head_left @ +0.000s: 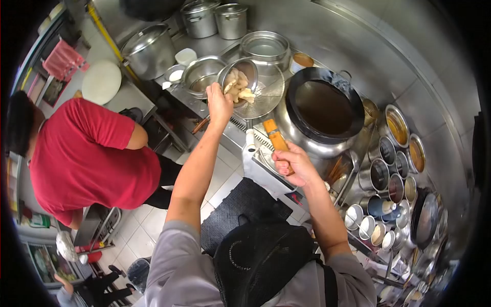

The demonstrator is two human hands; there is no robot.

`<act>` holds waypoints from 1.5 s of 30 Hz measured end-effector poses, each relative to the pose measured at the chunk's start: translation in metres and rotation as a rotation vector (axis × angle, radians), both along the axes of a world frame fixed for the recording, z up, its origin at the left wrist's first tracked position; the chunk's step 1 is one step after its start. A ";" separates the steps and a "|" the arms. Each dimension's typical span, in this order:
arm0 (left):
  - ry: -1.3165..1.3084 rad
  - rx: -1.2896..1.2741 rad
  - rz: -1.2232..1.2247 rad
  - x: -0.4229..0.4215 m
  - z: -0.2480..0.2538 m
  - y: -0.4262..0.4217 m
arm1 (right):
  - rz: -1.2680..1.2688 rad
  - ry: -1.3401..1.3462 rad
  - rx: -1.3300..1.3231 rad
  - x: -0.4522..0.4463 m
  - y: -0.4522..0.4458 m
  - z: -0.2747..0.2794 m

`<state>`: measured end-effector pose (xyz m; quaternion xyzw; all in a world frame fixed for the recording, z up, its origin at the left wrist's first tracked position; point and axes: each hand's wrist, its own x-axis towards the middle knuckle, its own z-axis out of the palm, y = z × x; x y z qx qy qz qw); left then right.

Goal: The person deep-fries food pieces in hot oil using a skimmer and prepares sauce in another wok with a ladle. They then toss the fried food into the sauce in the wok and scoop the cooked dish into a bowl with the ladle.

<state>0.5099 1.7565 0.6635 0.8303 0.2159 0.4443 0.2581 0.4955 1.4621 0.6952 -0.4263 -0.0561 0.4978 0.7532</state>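
Note:
My left hand grips the rim of a metal bowl, which is tilted toward the right. Pale, wet-looking food pieces lie in it and bunch at its lower edge. Behind and right of the bowl is a round mesh strainer. My right hand is closed around a flat orange-brown handle; whether this handle joins the strainer I cannot tell. Right of the strainer, a black wok holds dark liquid.
A metal basin stands left of the bowl, with a lidded pot beyond. Several metal containers with sauces and seasonings crowd the right side. A person in a red shirt bends over at the left. A black mat covers the floor.

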 end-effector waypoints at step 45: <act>-0.199 -1.401 -0.307 -0.162 -0.127 -0.120 | -0.552 -0.353 -0.527 0.138 -0.160 -0.057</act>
